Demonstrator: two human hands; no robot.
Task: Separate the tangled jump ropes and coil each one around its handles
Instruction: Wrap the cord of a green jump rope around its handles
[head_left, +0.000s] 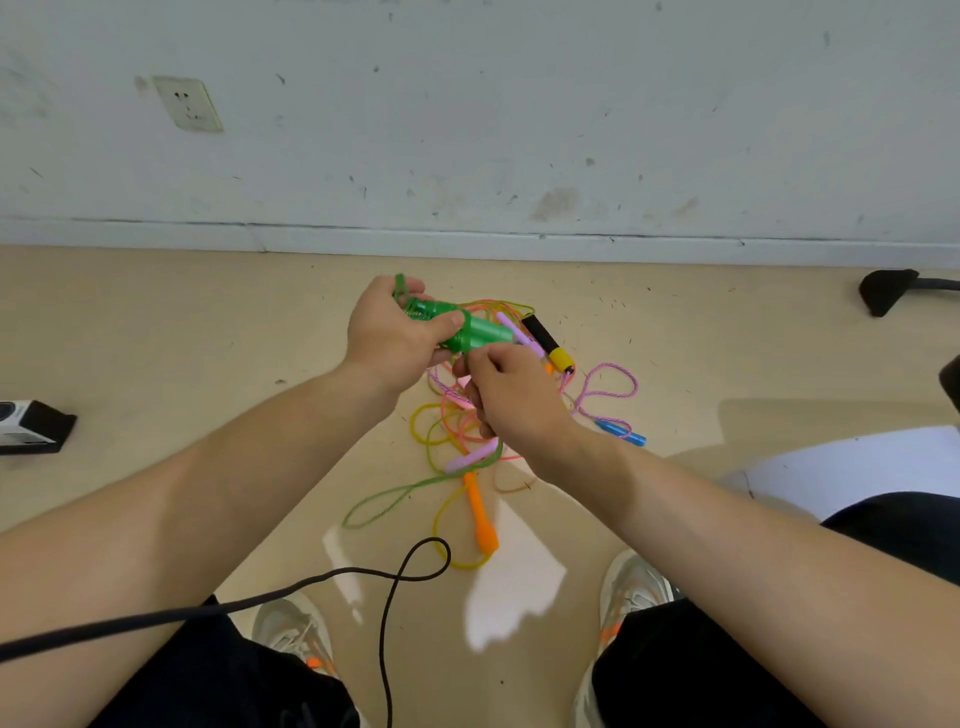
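Beige floor (156, 338), frame centre: left hand (384, 332) gripping green handles (478, 330), right hand (511, 395) pinching green rope (395, 493) just below; tangle (452, 421) lying underneath.

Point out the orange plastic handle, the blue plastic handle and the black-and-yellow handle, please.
Orange plastic rope handle (480, 512): head view, middle of its shaft.
Blue plastic rope handle (621, 432): head view, middle of its length.
Black-and-yellow rope handle (541, 332): head view, its black grip.

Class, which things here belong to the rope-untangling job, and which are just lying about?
Job: green handles in left hand, green rope pinched by right hand, orange handle, blue handle, black-and-yellow handle, lilac handle.
Lying about: black cable, wall socket, white sheet.
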